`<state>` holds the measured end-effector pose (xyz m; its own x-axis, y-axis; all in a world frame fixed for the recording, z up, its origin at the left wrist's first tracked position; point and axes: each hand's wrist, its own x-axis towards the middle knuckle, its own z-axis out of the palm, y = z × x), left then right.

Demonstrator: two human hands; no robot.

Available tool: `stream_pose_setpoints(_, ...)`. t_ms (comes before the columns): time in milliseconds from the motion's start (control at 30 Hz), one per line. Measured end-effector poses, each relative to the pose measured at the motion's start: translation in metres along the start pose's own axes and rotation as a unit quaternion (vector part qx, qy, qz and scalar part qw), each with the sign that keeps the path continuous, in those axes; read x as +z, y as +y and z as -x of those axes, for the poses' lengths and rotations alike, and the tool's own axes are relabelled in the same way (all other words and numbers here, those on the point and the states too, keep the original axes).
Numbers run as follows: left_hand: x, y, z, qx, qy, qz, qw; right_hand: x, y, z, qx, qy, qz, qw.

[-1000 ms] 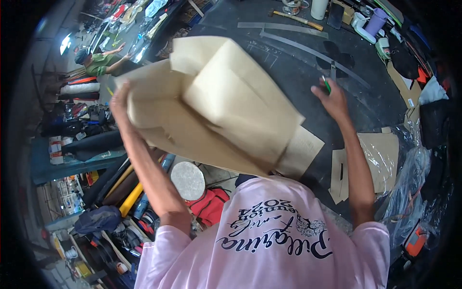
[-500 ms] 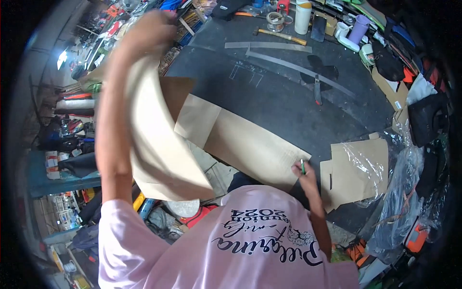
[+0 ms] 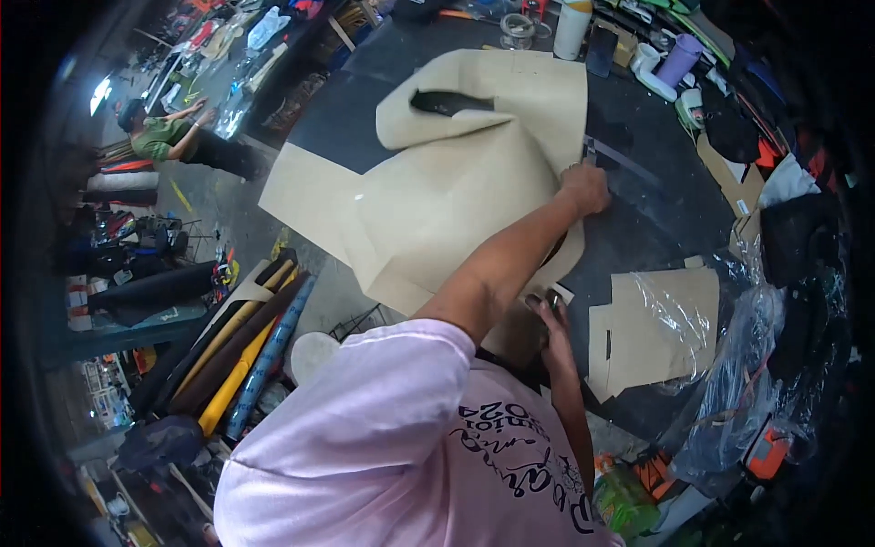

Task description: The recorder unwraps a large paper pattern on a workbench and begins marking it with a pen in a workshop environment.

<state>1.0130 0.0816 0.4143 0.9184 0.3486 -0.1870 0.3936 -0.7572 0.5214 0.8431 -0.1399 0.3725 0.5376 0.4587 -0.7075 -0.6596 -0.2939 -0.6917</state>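
- Left hand (image 3: 584, 188) reaches to one o'clock, fingers pressed flat on the right edge of the big tan sheet (image 3: 456, 173), which lies curled across the dark tabletop (image 3: 656, 228)
- Right hand (image 3: 548, 314) at the sheet's near edge, at its five o'clock; fingers curled, hold unclear

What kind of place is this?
Probably a workshop where sheet material gets cut: a big tan sheet lies on a dark worktable, material rolls lean beside it, and tools clutter the far edge.

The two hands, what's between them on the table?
In the head view, the big tan sheet's edge lies between the left hand and right hand.
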Motion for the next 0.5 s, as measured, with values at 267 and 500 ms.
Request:
stream_pose_setpoints(267, -0.042, -0.033, 0.139, 0.158, 0.185, 0.232, 0.942, 0.013, 0.026, -0.048, -0.023, 0.02, -0.043, 0.999)
stream_pose_setpoints(500, -0.047, -0.222, 0.311, -0.286, 0.435, 0.223, 0.824, 0.014, 0.022, -0.063, -0.012, 0.078, 0.04, 0.996)
